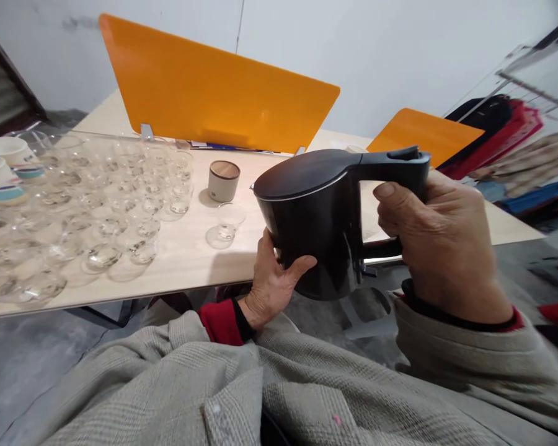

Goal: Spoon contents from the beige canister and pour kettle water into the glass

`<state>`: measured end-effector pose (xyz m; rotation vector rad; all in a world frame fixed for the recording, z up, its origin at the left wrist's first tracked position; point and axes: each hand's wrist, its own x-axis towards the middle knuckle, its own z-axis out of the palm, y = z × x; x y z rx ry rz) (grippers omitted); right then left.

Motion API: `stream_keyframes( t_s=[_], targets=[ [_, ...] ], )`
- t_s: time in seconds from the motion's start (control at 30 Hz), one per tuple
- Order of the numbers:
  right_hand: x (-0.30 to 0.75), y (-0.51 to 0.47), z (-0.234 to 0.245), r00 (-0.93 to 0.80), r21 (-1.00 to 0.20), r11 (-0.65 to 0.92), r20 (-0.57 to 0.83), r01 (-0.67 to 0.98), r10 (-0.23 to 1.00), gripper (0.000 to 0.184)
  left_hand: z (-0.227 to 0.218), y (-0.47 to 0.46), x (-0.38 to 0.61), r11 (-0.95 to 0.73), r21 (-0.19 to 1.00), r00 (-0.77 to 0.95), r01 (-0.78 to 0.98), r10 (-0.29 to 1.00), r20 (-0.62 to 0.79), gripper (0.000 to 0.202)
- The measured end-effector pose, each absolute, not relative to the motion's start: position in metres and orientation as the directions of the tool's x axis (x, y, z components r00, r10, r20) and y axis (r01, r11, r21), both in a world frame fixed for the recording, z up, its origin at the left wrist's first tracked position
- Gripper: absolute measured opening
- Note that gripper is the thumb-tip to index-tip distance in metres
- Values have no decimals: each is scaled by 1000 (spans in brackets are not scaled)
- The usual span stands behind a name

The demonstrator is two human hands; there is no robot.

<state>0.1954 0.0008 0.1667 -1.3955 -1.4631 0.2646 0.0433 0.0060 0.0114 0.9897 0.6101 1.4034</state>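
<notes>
A black electric kettle [307, 229] is held up in front of me at the table's front edge, its lid down and its spout towards the left. My right hand [441, 235] is wrapped round its handle. Against the lower left side of the kettle's body rests my left hand [276, 279], thumb across the front and the other fingers partly hidden behind. Left of the spout, a small clear glass [227, 222] stands on the table, apart from the kettle. Just behind that glass is a beige canister [224, 181] with a wooden-looking lid.
Many clear glasses [105, 251] crowd the left of the pale table [190, 263]. White paper cups [7, 152] stand at the far left. An orange divider [223, 87] rises along the back, with a second orange panel [421, 136] further right. Clothes [497, 133] hang at right.
</notes>
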Motion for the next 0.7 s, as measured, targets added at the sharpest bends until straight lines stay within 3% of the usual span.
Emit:
stream_keyframes(
  t_s=[0.17,0.4,0.7],
  targets=[
    [187,8,170,249,-771,278,486,572,837,45,10,9,41,-117,841,102,-528,975,200,95],
    [183,15,176,130,-724,299,472,622,872,51,11,11,38,-99,835,103,-542,978,183,95],
    [176,18,179,137,-734,305,475,606,870,42,13,12,37,-70,818,108,-571,981,160,93]
  ],
)
